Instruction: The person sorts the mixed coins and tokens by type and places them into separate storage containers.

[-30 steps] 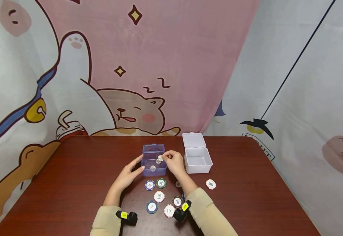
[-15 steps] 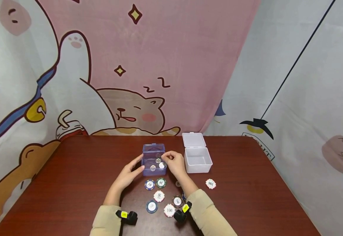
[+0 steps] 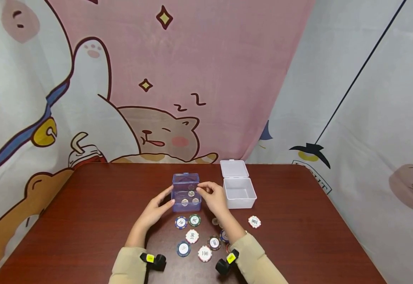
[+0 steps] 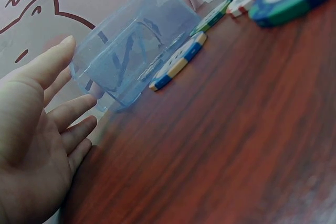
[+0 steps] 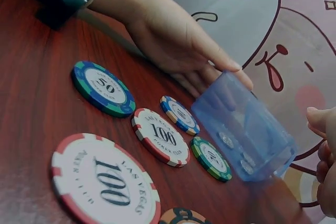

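The white-edged poker chip [image 5: 107,182] nearest the right wrist camera reads "100" and "LAS VEGAS", its lower lettering only partly legible; another white-edged chip [image 5: 161,136] also says "100", a blue-green chip [image 5: 105,88] "50", a green chip [image 3: 194,220] "20" and a blue-and-yellow chip [image 3: 181,223] "10". A brown chip [image 3: 214,243] and a lone white chip [image 3: 254,221] at the right both show "100". Small print on the yellow tags [image 3: 230,258] is too small to read. All this lies on a red-brown table [image 3: 316,236] with streaky wood grain, before a creased cloth [image 3: 227,79] printed with a sleeping cat, two "Z" shapes and letters ending in "HT". The blue box [image 3: 186,208], clear smooth plastic, stands upright near the table's middle, lid raised behind it, with three round silver coins [image 3: 185,202] inside. The left hand [image 3: 152,213] touches its left side, fingers extended and thumb spread apart from them. The right hand [image 3: 213,198] is at its right edge, fingers bent, thumb and fingertips apart. Just beyond sits the rectangular, milky white box [image 3: 240,203], lid also raised.
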`<control>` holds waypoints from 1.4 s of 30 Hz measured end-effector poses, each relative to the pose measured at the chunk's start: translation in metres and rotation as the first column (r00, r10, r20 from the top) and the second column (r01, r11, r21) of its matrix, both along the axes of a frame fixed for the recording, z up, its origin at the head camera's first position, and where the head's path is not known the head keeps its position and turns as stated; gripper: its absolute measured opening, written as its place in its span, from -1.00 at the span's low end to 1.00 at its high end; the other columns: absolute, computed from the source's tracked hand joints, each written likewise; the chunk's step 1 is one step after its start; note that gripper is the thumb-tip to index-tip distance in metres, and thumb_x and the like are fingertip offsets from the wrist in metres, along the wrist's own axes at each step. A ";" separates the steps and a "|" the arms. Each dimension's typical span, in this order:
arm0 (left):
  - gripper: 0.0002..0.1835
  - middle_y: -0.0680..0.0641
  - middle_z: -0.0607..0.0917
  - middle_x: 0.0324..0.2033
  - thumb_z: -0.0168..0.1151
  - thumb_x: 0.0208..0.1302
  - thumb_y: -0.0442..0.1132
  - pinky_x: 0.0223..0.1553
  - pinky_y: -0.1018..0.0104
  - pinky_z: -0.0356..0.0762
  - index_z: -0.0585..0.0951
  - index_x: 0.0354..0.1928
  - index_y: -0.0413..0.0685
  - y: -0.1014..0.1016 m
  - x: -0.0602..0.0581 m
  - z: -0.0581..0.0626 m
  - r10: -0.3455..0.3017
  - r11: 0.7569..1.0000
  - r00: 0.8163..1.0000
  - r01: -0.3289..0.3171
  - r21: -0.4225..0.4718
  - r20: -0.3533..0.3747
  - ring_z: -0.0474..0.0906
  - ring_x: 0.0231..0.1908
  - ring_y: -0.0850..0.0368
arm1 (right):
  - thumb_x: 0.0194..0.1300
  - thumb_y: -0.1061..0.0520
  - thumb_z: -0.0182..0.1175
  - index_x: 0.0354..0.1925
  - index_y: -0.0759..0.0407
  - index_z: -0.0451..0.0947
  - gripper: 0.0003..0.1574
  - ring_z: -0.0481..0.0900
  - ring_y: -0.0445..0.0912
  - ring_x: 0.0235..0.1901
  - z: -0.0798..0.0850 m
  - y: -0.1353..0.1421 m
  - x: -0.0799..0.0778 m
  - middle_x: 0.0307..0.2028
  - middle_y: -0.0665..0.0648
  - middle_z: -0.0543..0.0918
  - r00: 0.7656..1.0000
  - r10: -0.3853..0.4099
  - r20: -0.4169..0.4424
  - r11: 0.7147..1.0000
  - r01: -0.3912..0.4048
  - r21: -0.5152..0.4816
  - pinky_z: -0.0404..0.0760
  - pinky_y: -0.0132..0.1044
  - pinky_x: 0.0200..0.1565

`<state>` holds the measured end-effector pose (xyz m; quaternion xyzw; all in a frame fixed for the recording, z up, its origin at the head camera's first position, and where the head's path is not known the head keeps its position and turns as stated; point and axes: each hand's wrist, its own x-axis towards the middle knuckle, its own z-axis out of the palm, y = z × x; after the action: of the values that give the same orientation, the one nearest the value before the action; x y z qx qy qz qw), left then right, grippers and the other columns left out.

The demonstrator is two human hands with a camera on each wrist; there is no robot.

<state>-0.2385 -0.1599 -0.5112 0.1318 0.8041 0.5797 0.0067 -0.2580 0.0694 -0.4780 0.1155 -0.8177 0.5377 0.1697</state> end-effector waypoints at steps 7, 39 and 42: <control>-0.42 -0.06 0.29 0.24 0.13 0.23 -0.17 0.19 -0.09 -0.09 0.26 0.30 0.08 0.001 0.000 0.001 0.001 1.000 1.000 -0.001 0.012 0.001 0.03 0.27 0.01 | 0.03 0.11 0.32 -0.35 0.17 0.65 -0.82 0.29 -0.18 -0.54 0.005 0.008 0.013 -0.61 -0.05 0.30 0.999 0.037 0.004 0.999 -0.036 -0.025 0.31 -0.36 -0.47; -0.42 -0.24 0.27 0.22 0.12 0.23 -0.27 0.19 -0.10 -0.11 0.24 0.28 -0.18 0.004 0.013 0.027 -0.049 0.998 0.999 0.050 0.038 -0.015 0.03 0.26 -0.11 | -0.11 0.09 0.41 -0.39 0.13 0.68 -0.77 0.34 -0.24 -0.55 -0.011 0.047 0.063 -0.63 -0.14 0.39 0.997 0.075 0.020 0.995 -0.076 0.063 0.36 -0.41 -0.53; -0.42 -0.25 0.26 0.23 0.11 0.24 -0.26 0.19 -0.08 -0.09 0.23 0.29 -0.18 0.005 0.015 0.032 -0.052 0.999 0.999 0.052 0.017 -0.010 0.03 0.27 -0.10 | -0.13 0.10 0.42 -0.40 0.13 0.68 -0.77 0.35 -0.24 -0.57 -0.016 0.052 0.064 -0.63 -0.14 0.39 0.997 0.074 0.009 0.994 -0.074 0.084 0.37 -0.41 -0.54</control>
<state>-0.2233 -0.1548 -0.4790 0.1552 0.7953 0.5857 0.0168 -0.1942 0.1212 -0.4939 0.1512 -0.8352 0.5092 0.1422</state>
